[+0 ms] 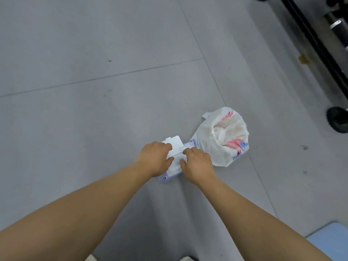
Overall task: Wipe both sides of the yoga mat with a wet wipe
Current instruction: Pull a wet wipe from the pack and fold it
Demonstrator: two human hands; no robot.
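Note:
A white pack of wet wipes lies on the grey floor, its flip lid standing open at the far end. My left hand presses on the pack's left side, fingers resting near the lid. My right hand is on the pack's right side, fingertips pinching at the white opening; whether a wipe is between them is hidden. A pale blue yoga mat corner shows at the bottom right edge, behind my right forearm.
A white plastic bag with crumpled white and pink contents sits open just right of the pack. Black equipment with a wheel and a dark rail runs along the right edge. Grey floor tiles spread to the left.

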